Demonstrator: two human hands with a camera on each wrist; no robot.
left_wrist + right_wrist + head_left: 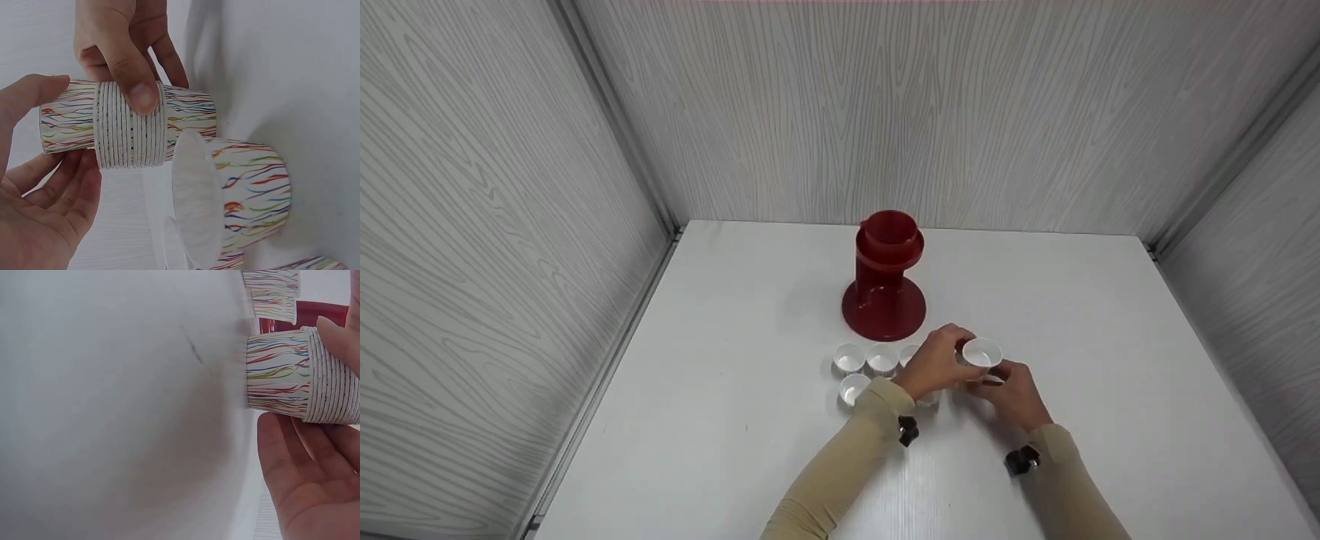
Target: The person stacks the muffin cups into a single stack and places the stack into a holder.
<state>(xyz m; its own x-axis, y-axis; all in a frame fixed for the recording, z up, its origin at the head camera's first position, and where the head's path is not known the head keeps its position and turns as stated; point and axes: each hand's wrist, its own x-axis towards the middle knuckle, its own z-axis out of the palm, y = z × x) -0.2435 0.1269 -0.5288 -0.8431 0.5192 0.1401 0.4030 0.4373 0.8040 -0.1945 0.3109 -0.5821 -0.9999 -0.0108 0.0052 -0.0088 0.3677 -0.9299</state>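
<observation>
A stack of nested white paper cups point(130, 126) with colored wavy streaks is held above the white table. My left hand point(934, 367) pinches the top cup point(982, 354) between thumb and fingers; this cup sticks partly out of the stack, its mouth facing up. Around the rims and body of the stack below, my right hand point(1016, 394) keeps its grip, thumb on the rims. Single cups point(850, 359) stand mouth up in two rows beside and beneath the left hand, some hidden by that hand and sleeve. In the left wrist view, a loose cup point(253, 194) appears close to the stack.
A red dispenser-like stand point(885, 300) with a round base and an open cylinder on top rises behind the cups. The white table point(720, 390) is bordered by grey wood-grain panels point(855, 112) at the back and both sides.
</observation>
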